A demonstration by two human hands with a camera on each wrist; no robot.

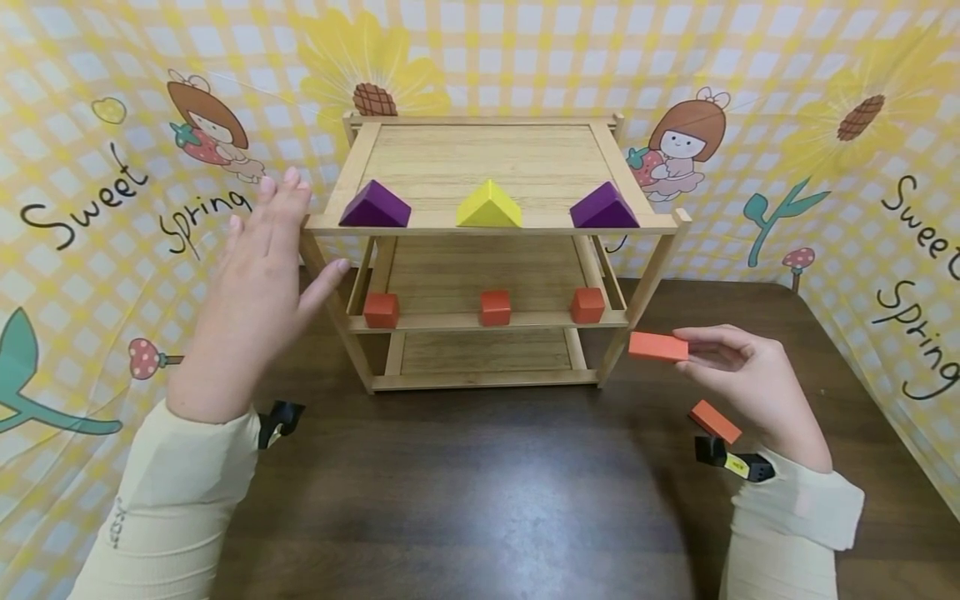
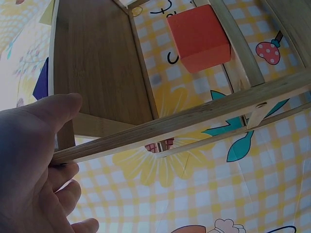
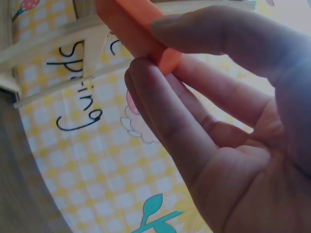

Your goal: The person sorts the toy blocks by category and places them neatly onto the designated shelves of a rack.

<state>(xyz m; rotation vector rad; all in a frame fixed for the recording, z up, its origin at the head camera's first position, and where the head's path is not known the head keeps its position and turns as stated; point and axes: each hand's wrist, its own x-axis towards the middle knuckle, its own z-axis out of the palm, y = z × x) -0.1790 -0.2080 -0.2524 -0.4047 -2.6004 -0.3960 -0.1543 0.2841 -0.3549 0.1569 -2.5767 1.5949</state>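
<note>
A small three-tier wooden shelf [image 1: 487, 379] stands on the dark table. My left hand [image 1: 251, 287] is at its upper left corner, thumb and fingers on either side of the left front post [image 2: 194, 116]. My right hand [image 1: 750, 379] pinches an orange rectangular block [image 1: 657, 347] between thumb and fingers, just right of the shelf. On the table below that hand lies another orange block [image 1: 715, 422]. A purple triangular block [image 1: 377, 205], a yellow triangular block [image 1: 489, 206] and a second purple triangular block [image 1: 604, 207] line the top tier's front edge.
Along the middle tier's front sit a left red cube [image 1: 382, 311], a central red cube [image 1: 495, 308] and a right red cube [image 1: 588, 306]. A yellow checked cloth [image 1: 525, 58] with printed figures hangs behind and on both sides of the table [image 1: 450, 483].
</note>
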